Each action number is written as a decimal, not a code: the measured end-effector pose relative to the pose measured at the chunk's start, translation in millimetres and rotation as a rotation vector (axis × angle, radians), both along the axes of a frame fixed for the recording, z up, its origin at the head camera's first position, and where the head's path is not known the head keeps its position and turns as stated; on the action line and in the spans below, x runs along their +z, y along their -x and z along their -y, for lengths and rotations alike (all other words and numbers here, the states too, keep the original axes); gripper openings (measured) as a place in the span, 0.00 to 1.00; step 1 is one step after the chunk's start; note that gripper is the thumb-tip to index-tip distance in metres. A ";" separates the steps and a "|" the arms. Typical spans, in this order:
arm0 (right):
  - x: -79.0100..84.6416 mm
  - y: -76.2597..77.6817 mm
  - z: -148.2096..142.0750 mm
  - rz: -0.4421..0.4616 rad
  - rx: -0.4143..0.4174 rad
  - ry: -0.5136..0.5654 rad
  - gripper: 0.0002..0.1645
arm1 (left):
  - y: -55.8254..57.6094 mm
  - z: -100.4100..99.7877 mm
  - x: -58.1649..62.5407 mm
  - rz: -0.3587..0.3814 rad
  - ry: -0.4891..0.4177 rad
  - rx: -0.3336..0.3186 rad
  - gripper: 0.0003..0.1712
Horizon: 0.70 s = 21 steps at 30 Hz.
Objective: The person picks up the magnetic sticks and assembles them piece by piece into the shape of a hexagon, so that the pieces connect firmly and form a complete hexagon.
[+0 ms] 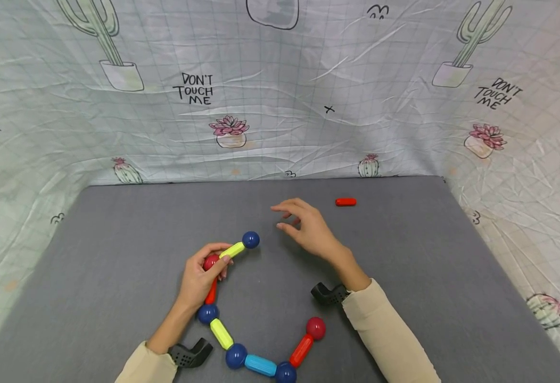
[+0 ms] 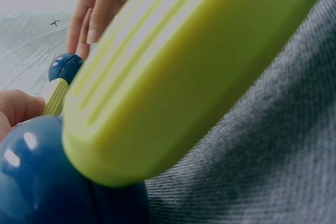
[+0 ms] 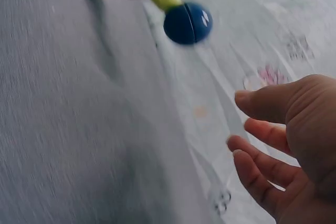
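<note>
A chain of coloured rods and balls curves over the grey table. At its upper left end, my left hand (image 1: 198, 276) pinches a yellow-green rod (image 1: 232, 250) beside a red ball (image 1: 211, 261). A dark blue ball (image 1: 250, 240) caps that rod's free end. From the red ball, a red rod (image 1: 211, 291) leads down to another blue ball (image 1: 208, 314). My right hand (image 1: 311, 229) hovers right of the capped end, holding nothing, its fingers loosely bent and thumb apart. In the left wrist view, a second yellow-green rod (image 2: 173, 77) looms close.
The chain continues through a light blue rod (image 1: 260, 365) and a red rod (image 1: 301, 350) to a red ball (image 1: 315, 329) at the lower right. A loose red rod (image 1: 345, 202) lies near the table's back edge. Patterned cloth (image 1: 280, 96) hangs behind and at the sides.
</note>
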State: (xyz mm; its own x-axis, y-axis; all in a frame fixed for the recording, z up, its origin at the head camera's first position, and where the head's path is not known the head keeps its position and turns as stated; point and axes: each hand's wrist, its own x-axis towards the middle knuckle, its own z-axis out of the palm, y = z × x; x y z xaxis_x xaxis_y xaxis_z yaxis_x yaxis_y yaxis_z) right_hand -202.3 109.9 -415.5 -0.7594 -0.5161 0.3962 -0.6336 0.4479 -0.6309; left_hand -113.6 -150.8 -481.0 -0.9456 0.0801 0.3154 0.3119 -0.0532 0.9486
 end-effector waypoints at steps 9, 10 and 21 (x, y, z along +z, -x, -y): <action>-13.2 20.8 -35.6 0.017 -0.208 0.039 0.23 | -0.6 -0.1 -2.2 -0.014 0.018 0.009 0.11; -14.4 22.1 -39.5 0.024 -0.231 0.039 0.23 | -0.6 -0.4 -2.2 -0.015 0.021 0.012 0.11; -31.4 33.6 -86.9 0.052 -0.408 0.054 0.22 | -1.2 -1.1 0.4 -0.013 0.020 0.007 0.11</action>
